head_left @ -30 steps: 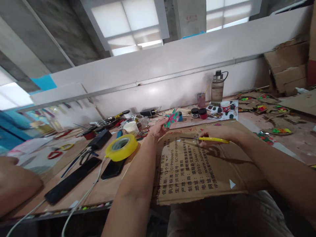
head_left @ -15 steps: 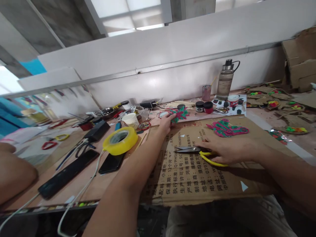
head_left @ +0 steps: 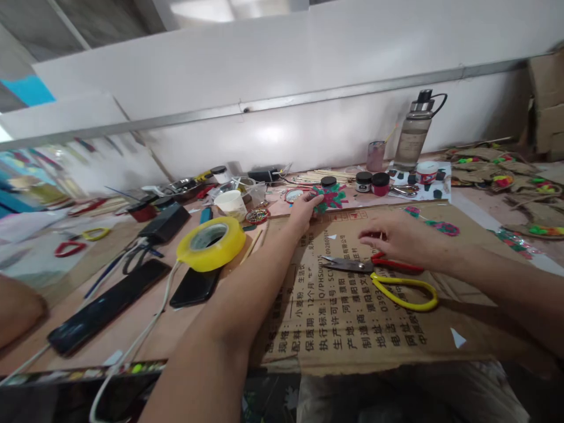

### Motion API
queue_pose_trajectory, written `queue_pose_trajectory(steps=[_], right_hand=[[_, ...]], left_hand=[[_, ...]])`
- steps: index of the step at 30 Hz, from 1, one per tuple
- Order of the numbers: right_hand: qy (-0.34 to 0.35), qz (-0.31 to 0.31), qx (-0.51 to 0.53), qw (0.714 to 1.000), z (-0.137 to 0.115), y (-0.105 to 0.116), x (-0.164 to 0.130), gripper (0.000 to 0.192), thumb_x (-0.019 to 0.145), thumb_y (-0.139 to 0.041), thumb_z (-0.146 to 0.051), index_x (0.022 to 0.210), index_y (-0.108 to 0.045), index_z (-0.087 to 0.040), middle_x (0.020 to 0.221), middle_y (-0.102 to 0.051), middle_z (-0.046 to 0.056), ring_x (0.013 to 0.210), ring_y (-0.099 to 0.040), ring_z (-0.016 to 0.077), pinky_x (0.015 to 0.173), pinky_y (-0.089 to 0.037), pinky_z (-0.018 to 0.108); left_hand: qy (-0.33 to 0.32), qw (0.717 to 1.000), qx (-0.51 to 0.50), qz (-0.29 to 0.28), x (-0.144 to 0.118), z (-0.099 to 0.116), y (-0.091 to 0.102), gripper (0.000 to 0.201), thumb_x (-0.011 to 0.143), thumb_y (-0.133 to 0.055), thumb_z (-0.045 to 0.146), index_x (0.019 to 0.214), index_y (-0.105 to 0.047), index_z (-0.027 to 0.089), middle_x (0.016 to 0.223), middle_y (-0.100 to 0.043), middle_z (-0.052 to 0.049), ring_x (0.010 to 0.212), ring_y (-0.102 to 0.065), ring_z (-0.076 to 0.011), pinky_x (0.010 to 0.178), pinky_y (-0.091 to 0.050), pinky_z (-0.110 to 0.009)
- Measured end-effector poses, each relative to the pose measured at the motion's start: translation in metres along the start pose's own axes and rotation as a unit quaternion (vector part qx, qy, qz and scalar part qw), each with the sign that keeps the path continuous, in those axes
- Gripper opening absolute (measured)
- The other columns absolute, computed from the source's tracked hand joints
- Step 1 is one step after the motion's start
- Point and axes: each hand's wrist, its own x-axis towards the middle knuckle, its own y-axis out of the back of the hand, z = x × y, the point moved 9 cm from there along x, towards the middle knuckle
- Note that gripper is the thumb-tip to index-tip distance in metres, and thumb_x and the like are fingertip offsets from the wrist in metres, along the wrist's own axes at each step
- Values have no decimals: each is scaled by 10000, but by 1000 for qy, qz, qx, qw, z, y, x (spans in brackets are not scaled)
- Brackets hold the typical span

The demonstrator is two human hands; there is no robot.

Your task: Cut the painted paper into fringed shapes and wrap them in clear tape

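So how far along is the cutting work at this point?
Done, it seems: the scissors lie on the cardboard, and a painted piece lies off to the right. In hand: the left hand pinches a pink-green cutout; the right hand hovers empty over the scissors. What is left cannot be told.

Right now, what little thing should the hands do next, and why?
Probably the right hand should reach on to the pink-and-green cutout on the cardboard. The scissors lie loose below that open, empty hand, while the left hand pinches another painted cutout at the far edge.
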Motion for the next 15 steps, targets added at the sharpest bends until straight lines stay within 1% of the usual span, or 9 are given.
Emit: queue_pose_trajectory(steps=[3, 5, 6, 7, 9, 11, 12, 13, 15], right_hand=[[-19, -15, -74, 997, 14, -1, 14, 141, 869, -632, -214, 814, -760, -190, 855, -759, 87, 759, -623, 216, 688, -413, 301], [-24, -39, -92, 995, 20, -4, 20, 147, 868, -636, -223, 791, -757, -191, 834, -757, 85, 738, -618, 211, 660, -391, 298], [-27, -37, -87, 995, 22, -2, 22, 158, 874, -632, -231, 785, -757, -196, 825, -758, 81, 730, -618, 209, 656, -387, 298], [-33, -19, -79, 996, 25, 3, 24, 170, 883, -623, -241, 790, -759, -198, 818, -758, 77, 725, -620, 210, 659, -389, 300], [-59, 53, -66, 995, 32, 22, 25, 195, 904, -605, -273, 836, -770, -193, 843, -766, 82, 744, -636, 222, 683, -407, 310], [-96, 118, -70, 986, 43, 41, 23, 219, 912, -598, -306, 888, -777, -182, 893, -773, 94, 778, -652, 236, 706, -425, 322], [-114, 129, -75, 982, 48, 46, 23, 217, 906, -605, -312, 891, -776, -181, 898, -773, 95, 781, -655, 239, 704, -430, 324], [-127, 123, -76, 981, 53, 46, 23, 198, 893, -616, -305, 877, -773, -185, 893, -772, 91, 782, -656, 239, 699, -433, 323], [-133, 74, -71, 986, 61, 34, 24, 151, 862, -635, -275, 830, -762, -200, 862, -768, 79, 772, -650, 235, 683, -432, 318]], left_hand=[[-4, 1000, 15, -4, -1, 2, -2, 278, 652, -874, 316, 734, -642, 185, 602, -579, 28, 396, -410, -63, 364, -321, -195], [-12, 999, 31, -8, -2, 4, -4, 267, 667, -860, 318, 712, -633, 185, 569, -544, 37, 395, -405, -64, 363, -318, -193], [-15, 999, 35, -9, -3, 6, -4, 267, 673, -854, 325, 708, -627, 189, 553, -522, 44, 391, -399, -66, 362, -322, -195], [-16, 999, 36, -10, -4, 6, -5, 270, 676, -852, 333, 711, -624, 192, 543, -506, 50, 387, -391, -68, 362, -329, -199], [-12, 999, 32, -9, -5, 6, -5, 280, 675, -852, 352, 725, -623, 199, 542, -499, 53, 384, -380, -74, 360, -345, -212], [-7, 1000, 29, -6, -5, 6, -4, 283, 672, -854, 358, 732, -627, 200, 550, -511, 47, 395, -391, -80, 368, -359, -219], [-6, 1000, 28, -5, -5, 6, -4, 281, 670, -856, 355, 729, -630, 199, 556, -521, 43, 404, -399, -81, 374, -361, -217], [-7, 1000, 28, -4, -5, 6, -4, 277, 669, -857, 349, 724, -633, 196, 563, -533, 38, 413, -407, -79, 382, -360, -213], [-14, 999, 28, -5, -6, 9, -4, 266, 666, -858, 337, 719, -642, 190, 582, -558, 29, 431, -419, -75, 394, -352, -203]])
